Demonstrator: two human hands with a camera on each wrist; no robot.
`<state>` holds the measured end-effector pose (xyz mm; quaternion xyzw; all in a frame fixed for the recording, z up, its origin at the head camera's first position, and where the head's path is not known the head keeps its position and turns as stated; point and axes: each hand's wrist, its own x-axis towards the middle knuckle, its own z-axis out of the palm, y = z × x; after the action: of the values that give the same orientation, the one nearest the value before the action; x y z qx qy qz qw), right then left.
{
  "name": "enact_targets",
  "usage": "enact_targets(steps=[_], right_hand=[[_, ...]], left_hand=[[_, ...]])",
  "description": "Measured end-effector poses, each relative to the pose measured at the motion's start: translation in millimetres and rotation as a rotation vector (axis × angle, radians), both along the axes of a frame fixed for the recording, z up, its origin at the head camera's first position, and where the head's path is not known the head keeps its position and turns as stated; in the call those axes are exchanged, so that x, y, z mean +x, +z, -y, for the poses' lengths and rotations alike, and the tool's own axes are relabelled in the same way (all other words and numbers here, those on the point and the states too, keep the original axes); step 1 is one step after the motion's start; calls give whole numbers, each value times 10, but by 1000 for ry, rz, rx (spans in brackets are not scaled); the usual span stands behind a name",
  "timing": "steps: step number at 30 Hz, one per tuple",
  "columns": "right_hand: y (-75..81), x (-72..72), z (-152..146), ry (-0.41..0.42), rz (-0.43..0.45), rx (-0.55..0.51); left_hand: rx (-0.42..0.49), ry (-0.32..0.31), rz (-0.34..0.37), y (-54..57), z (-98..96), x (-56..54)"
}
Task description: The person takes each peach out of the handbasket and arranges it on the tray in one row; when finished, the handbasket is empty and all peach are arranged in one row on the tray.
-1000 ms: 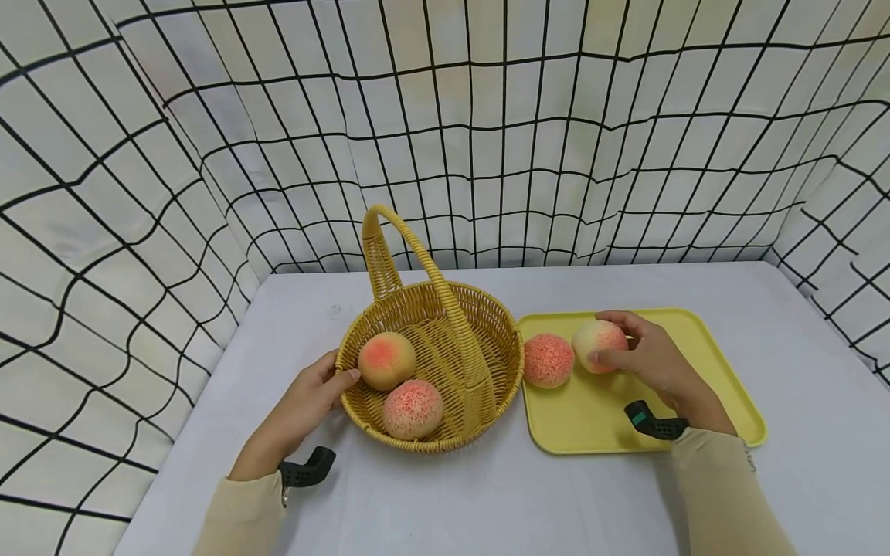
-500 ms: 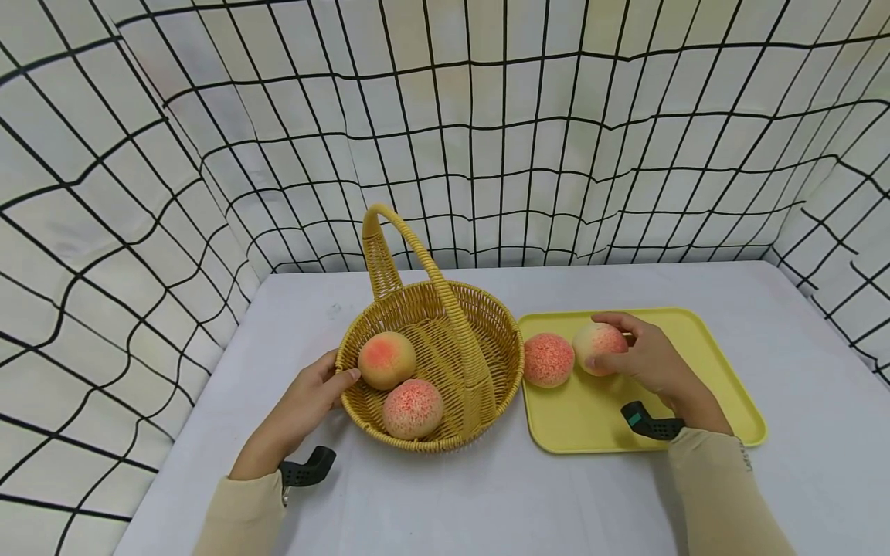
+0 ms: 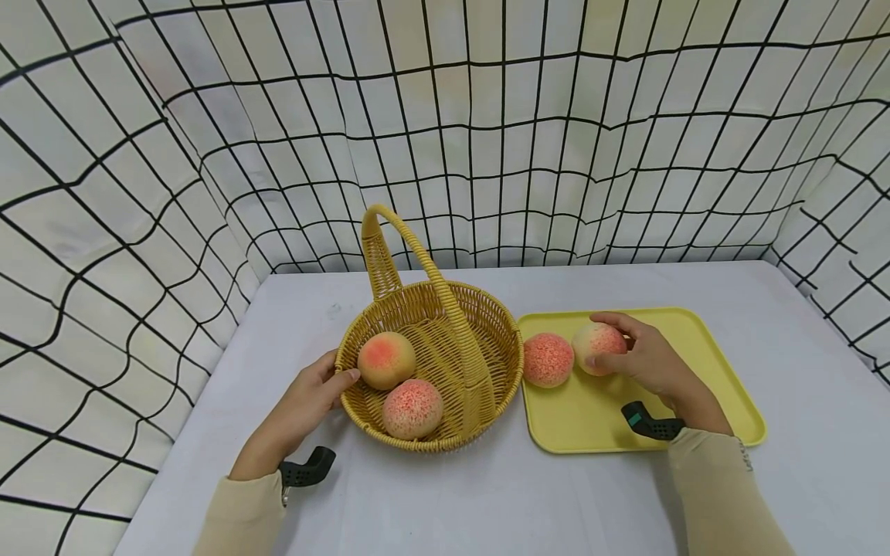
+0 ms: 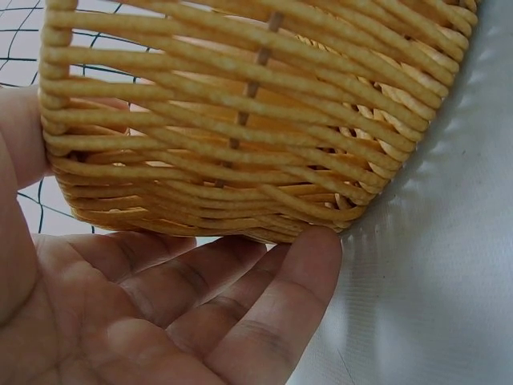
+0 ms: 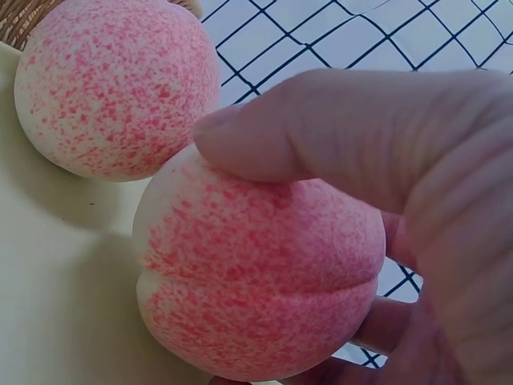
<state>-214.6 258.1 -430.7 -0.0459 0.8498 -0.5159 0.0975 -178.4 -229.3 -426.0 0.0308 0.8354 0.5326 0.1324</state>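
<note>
My left hand (image 3: 313, 398) grips the left rim of a yellow wicker basket (image 3: 501, 340), thumb over the edge; in the left wrist view its fingers (image 4: 300, 281) lie along the outside of the weave. Inside the basket are an orange-yellow peach (image 3: 387, 361) and a red-speckled peach (image 3: 413, 409). My right hand (image 3: 650, 359) holds a pale pink-blushed peach (image 3: 596, 347) over the yellow tray (image 3: 584, 425), thumb on one side and fingers on the other. Left of it sits a red-speckled peach (image 3: 548, 361), close to the held one and beside the basket.
The basket's tall arched handle (image 3: 424, 255) rises across its opening. A white cloth (image 3: 445, 502) covers the table. White walls with black netting (image 3: 473, 139) stand behind and at both sides. Black wrist devices (image 3: 309, 467) sit on both wrists.
My right hand has shifted very slightly left around the same peach. The left hand, the basket and the other peaches have not moved.
</note>
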Motion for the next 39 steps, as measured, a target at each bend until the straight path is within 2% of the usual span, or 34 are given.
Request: enact_targets(steps=[10, 24, 39], right_hand=[[-7, 2, 7, -21, -3, 7], [-8, -3, -4, 9, -24, 22], [8, 4, -13, -9, -31, 42]], left_hand=[[12, -1, -3, -8, 1, -2], [10, 1, 1, -14, 7, 2], [2, -1, -3, -5, 2, -2]])
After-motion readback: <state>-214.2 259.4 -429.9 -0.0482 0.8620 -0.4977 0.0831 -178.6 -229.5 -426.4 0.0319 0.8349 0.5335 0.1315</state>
